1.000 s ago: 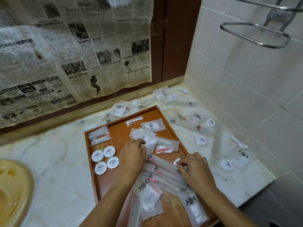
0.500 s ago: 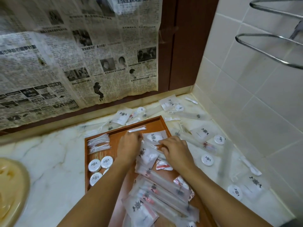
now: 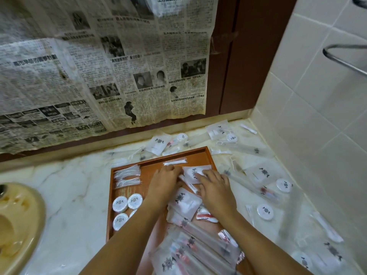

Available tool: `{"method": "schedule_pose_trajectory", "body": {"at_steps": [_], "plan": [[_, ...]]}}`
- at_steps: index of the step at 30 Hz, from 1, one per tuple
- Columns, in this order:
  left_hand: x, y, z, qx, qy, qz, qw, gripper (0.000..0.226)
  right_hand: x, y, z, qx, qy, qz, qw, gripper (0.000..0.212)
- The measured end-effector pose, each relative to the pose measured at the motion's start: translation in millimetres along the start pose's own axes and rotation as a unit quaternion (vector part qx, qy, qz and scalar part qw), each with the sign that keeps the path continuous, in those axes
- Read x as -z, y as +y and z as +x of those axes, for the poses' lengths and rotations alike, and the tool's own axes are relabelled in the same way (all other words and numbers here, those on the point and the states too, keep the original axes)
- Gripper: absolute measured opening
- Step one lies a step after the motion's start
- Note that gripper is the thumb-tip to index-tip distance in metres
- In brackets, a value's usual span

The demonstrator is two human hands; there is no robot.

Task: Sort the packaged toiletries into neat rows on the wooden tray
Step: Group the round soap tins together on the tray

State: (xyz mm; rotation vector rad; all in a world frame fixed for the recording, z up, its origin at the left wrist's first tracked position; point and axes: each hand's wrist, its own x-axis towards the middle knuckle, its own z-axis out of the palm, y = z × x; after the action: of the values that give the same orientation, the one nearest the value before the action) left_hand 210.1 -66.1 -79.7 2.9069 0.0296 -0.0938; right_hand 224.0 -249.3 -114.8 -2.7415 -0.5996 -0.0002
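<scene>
**Head view: both hands on a sachet at the tray's far end**

Nearest on the wooden tray (image 3: 200,153) lie long clear toothbrush packets (image 3: 200,245), then a stack of flat white sachets (image 3: 183,205). At the tray's left side sit 4 round white soap discs (image 3: 127,208), the fourth partly hidden by the left forearm. Beyond them lie bundled floss picks (image 3: 127,176). The left hand (image 3: 163,184) and right hand (image 3: 215,188) both rest flat-fingered on a white sachet (image 3: 195,173) near the far rim; whether either pinches it, I cannot tell. More packets (image 3: 264,173) lie scattered on the marble counter (image 3: 69,191) to the right and behind. Newspaper (image 3: 99,66) hangs on the wall.
</scene>
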Motion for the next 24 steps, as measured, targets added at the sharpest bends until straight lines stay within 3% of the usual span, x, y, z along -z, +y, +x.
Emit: {"method": "schedule_pose_trajectory", "body": {"at_steps": [9, 14, 24], "plan": [[6, -6, 4, -0.043, 0.014, 0.046, 0.998, 0.021, -3, 0, 11, -0.026, 0.042, 0.023, 0.999, 0.029], [10, -23, -8, -0.015, 0.039, 0.039, 0.998, 0.026, 10, -8, 44, -0.036, 0.043, 0.028, 0.998, 0.027], [17, -46, -60, 0.129, 0.146, -0.152, 0.969, 0.007, 7, -52, 96, 0.044, 0.021, 0.019, 0.999, 0.023]]}}
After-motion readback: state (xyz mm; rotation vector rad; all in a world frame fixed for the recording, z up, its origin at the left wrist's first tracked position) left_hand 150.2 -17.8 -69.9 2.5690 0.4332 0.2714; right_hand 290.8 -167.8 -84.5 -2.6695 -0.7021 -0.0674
